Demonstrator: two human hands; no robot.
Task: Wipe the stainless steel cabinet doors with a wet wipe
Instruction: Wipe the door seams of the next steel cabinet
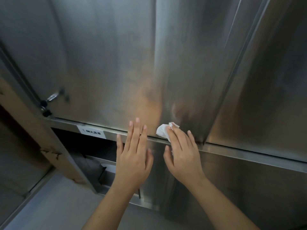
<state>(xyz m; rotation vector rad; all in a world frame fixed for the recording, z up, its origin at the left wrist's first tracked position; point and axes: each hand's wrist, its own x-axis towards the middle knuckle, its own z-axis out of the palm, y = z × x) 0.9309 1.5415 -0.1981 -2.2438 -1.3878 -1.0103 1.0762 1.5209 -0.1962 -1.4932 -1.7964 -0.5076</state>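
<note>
Wet wipe [163, 132] lies pressed beneath right hand [182, 156] against cabinet door [191, 63].

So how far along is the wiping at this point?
Done: hard to tell; no clear wet trail shows on the steel. In hand: the right hand presses the wet wipe flat against the bottom edge of an upper door, with the left hand resting open beside it. Left: probably most of it; the lower door beneath shows no sign of wiping.
</note>
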